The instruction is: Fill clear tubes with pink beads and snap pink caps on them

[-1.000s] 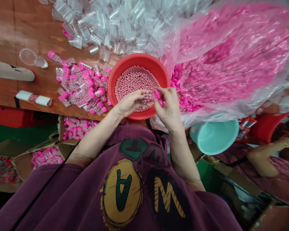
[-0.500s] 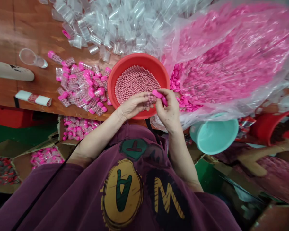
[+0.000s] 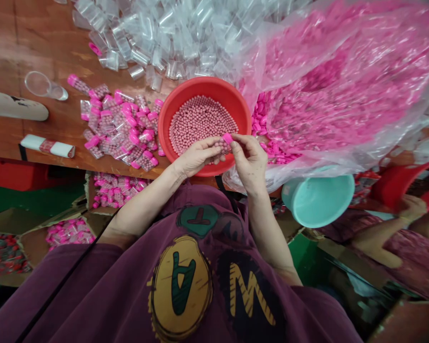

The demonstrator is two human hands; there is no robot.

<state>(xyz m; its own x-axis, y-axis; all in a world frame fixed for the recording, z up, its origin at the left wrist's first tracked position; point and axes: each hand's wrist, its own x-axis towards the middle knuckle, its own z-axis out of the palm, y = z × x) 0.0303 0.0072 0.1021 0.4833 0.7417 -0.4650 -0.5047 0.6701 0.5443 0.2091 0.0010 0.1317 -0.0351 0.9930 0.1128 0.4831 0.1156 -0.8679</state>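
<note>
At the table (image 3: 46,52), left hand (image 3: 197,156) grips a tube (image 3: 222,144), right hand (image 3: 250,158) its pink cap (image 3: 228,138).

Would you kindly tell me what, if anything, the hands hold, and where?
A bead-filled clear container: the left hand holds its body, the right hand its pink cap.

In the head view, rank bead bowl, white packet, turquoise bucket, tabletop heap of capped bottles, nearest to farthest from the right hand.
1. Bead bowl, overlapped by right hand
2. Turquoise bucket, right side
3. Tabletop heap of capped bottles, left of bowl
4. White packet, far left
</note>
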